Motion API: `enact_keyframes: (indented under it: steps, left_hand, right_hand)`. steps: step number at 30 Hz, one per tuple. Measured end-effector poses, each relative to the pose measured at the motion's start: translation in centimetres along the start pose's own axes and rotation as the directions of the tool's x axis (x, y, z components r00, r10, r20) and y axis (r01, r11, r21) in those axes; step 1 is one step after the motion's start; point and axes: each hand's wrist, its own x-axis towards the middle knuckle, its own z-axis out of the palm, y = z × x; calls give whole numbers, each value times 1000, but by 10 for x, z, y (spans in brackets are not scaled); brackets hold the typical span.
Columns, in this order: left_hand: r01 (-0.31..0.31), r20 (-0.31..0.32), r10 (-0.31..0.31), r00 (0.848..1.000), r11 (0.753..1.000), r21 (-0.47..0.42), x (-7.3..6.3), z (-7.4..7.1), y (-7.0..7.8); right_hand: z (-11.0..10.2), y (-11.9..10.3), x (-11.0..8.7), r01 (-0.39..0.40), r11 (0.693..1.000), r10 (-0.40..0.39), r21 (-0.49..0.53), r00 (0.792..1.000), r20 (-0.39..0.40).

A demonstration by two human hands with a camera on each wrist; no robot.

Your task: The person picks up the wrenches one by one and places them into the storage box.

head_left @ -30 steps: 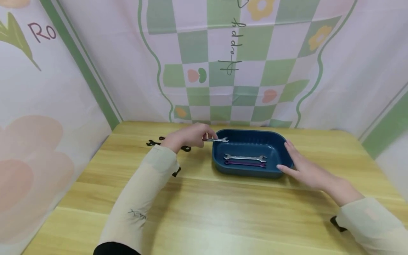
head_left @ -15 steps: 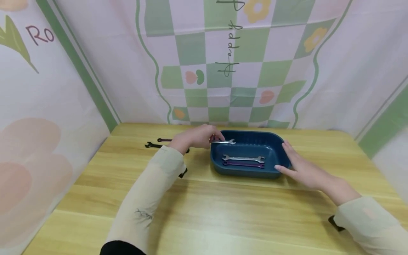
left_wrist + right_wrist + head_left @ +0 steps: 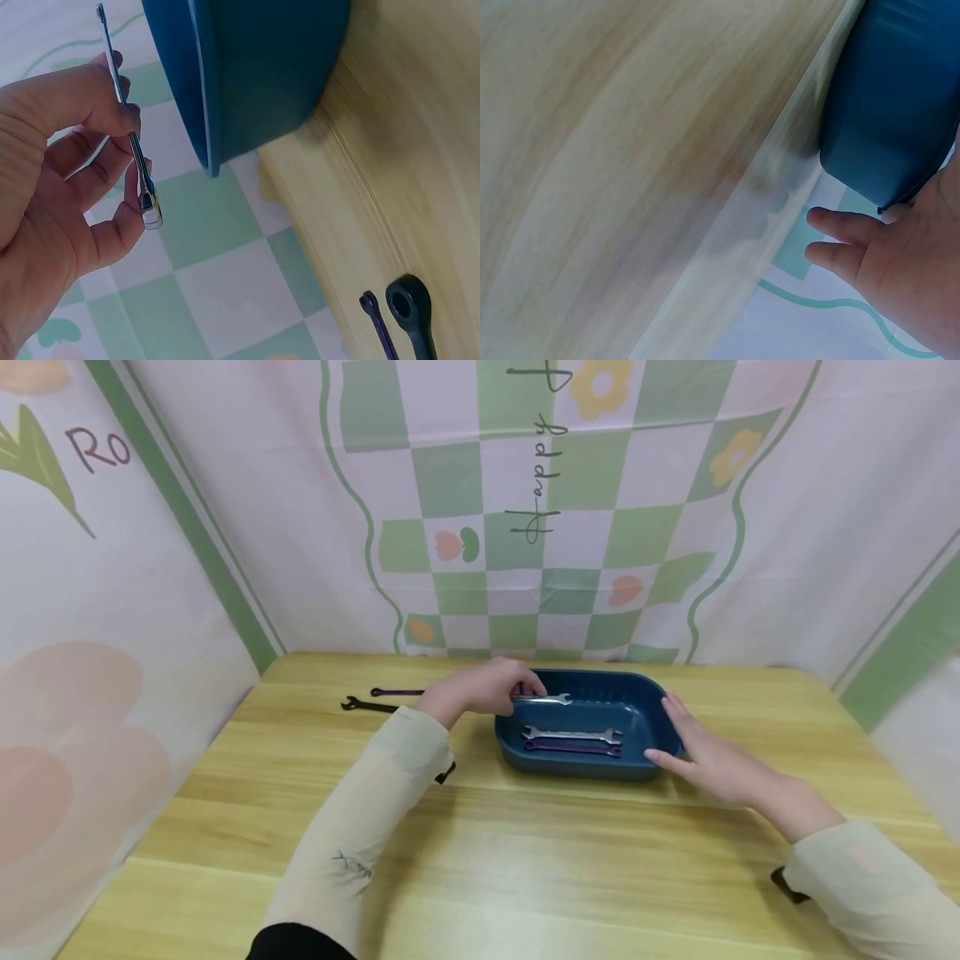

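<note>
The left hand [image 3: 491, 687] holds a slim, shiny silver metal wrench [image 3: 555, 699], and its grip is narrow, a pinch between thumb and curled fingers. The wrench is above the left part of a deep, dark blue basin with rounded corners [image 3: 581, 770]. If this pinch loosens too soon, the smooth metal could turn and strike the rim, or fall across the silver double-ended wrench [image 3: 573, 735] and the thin purple wrench [image 3: 573, 747] which lie inside, side by side. The right hand [image 3: 708, 756] is spread wide, with thumb and fingers against the right end of the basin; if it pushes unevenly, the basin could slide. The left sleeve [image 3: 360, 827] passes close to a second purple wrench [image 3: 396, 692] and a black wrench [image 3: 371, 704] outside the basin, so a low forearm could perhaps drag them.

The surface [image 3: 570, 860] is of pale yellow wood grain. Behind it hangs a white cloth with green checks and flowers [image 3: 525, 589], and a similar printed cloth [image 3: 112, 610] covers the left side.
</note>
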Motion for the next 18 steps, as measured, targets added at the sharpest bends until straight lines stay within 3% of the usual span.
enact_keyframes:
  steps: [18]
  left_hand:
    - [-68,21,67,998,996,51,30,15,17]
  right_hand:
    - [2,3,0,5,1000,-5,-3,1000,-9]
